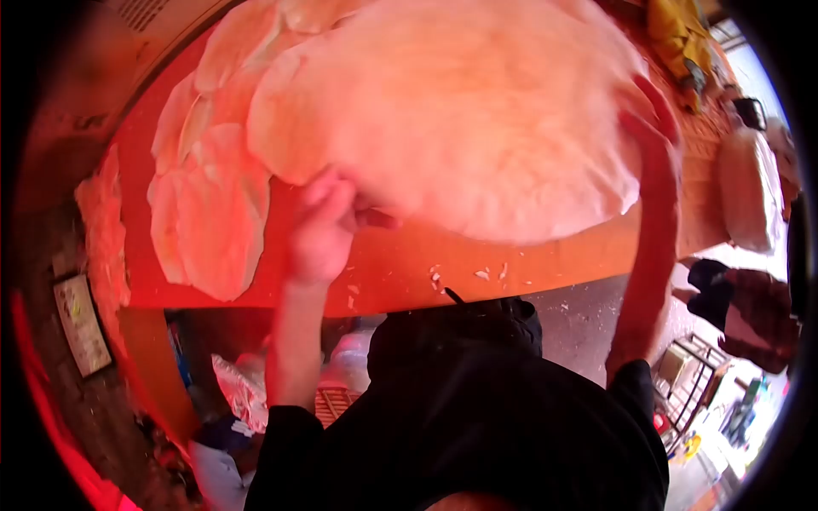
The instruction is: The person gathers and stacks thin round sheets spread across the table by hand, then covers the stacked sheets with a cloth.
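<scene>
A very large, thin round flatbread (477, 111) spreads over the orange table (392, 268), its near edge slightly blurred. My left hand (328, 213) has its fingers curled at the lower left edge of this bread, closed on it. At the right edge my right hand (654, 123) grips the rim, with thumb and fingers partly apart around it; part of its fingers is hard to make out. Smaller flatbreads (213, 213) lie overlapping on the left side of the table, and one of them (285, 119) touches the big sheet.
Bread flakes (482, 274) are scattered along the table's near edge. To the right are a white wrapped bundle (750, 187), a yellow cloth (677, 38), a metal rack (694, 383) and what looks like a person in dark clothes (750, 315). Plastic bags (243, 392) lie below the table.
</scene>
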`<state>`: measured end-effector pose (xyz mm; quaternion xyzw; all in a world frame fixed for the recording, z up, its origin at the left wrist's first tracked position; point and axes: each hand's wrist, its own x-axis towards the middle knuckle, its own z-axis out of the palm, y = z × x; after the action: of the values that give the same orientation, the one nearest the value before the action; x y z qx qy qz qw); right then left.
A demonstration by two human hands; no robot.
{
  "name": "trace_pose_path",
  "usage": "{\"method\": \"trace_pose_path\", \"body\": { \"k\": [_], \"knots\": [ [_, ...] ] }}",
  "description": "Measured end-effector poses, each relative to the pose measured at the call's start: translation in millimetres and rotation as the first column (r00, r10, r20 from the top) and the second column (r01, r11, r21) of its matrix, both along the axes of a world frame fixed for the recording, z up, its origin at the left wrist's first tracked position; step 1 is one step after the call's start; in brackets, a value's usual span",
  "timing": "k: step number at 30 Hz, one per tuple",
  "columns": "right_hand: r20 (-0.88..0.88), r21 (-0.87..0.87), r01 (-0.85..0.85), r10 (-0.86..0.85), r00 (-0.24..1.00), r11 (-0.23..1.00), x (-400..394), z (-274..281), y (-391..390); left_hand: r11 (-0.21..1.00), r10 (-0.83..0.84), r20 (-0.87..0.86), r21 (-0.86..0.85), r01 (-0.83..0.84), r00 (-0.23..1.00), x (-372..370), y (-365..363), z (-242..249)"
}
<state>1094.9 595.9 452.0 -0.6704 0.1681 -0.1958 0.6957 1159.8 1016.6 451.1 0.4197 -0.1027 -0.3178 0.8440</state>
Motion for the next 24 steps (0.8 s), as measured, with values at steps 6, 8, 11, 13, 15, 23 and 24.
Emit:
{"method": "trace_pose_path", "body": {
  "k": [6, 8, 11, 13, 15, 23, 24],
  "knots": [
    [-0.271, -0.533, 0.244, -0.437, 0.858, 0.81, -94.0, -134.9, -69.2, 0.196, 0.492, 0.394, 0.819, -0.539, 0.777, 58.9, 116.8, -176.8],
    [-0.214, -0.737, 0.287, -0.614, 0.759, 0.611, -132.8, -199.8, -76.9, 0.193, 0.65, 0.286, 0.834, -0.517, 0.704, 80.8, 128.6, -187.8],
    [-0.269, -0.877, 0.062, -0.595, 0.758, 0.476, -149.9, -202.9, -20.1, 0.344, 0.779, 0.068, 0.785, -0.516, 0.623, 111.2, 128.9, -175.9],
    [-0.059, -0.978, 0.063, -0.549, 0.834, 0.2, -144.1, -198.8, 13.2, 0.471, 0.793, -0.118, 0.74, -0.479, 0.598, 127.0, 140.1, -178.7],
    [-0.105, -0.962, 0.061, -0.57, 0.815, 0.265, -139.7, -199.8, 13.9, 0.583, 0.764, -0.304, 0.702, -0.409, 0.568, 153.6, 171.6, -203.8],
    [-0.141, -0.97, 0.015, -0.61, 0.78, 0.243, -137.8, -196.4, 16.6, 0.629, 0.601, 0.207, 0.473, -0.617, 0.772, 182.9, 88.6, -86.6],
    [-0.152, -0.966, 0.015, -0.617, 0.772, 0.258, -137.1, -194.8, 17.8, 0.642, 0.533, 0.324, 0.446, -0.623, 0.782, 190.5, 75.2, -46.7]
  ]
}}
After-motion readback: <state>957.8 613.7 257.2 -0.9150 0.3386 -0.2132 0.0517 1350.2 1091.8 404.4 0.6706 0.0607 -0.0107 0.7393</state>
